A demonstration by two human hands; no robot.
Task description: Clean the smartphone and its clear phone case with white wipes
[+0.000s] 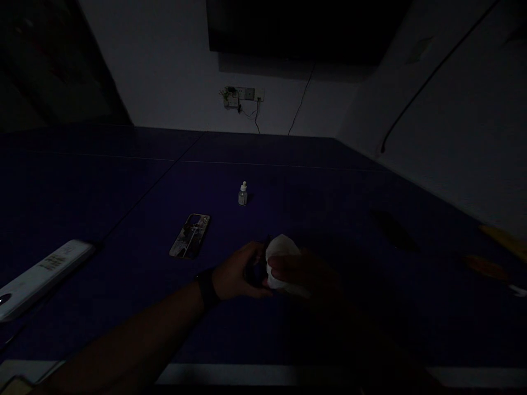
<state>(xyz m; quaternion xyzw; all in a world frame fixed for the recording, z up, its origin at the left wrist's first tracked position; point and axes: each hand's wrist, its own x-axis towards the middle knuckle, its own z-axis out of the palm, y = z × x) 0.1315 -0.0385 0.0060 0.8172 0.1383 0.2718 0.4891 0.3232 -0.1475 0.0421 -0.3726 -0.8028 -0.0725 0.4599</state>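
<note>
The light is dim and details are hard to see. My left hand (234,276), with a dark band on its wrist, curls its thumb and fingers around a dark object (257,270) whose kind I cannot make out. My right hand (307,270) is closed on a crumpled white tissue (282,246) and presses it against the right side of that object. Beyond my hands, a small dropper bottle (242,196) with a white top stands upright. A patterned phone case (190,236) lies flat to the left of my left hand.
A long white device (45,277) lies on the dark blue surface (164,318) at far left. A dark flat object (393,229) and dim orange items (488,267) lie at right. Behind are a wall socket panel (249,94) with cables and a large black screen (304,27).
</note>
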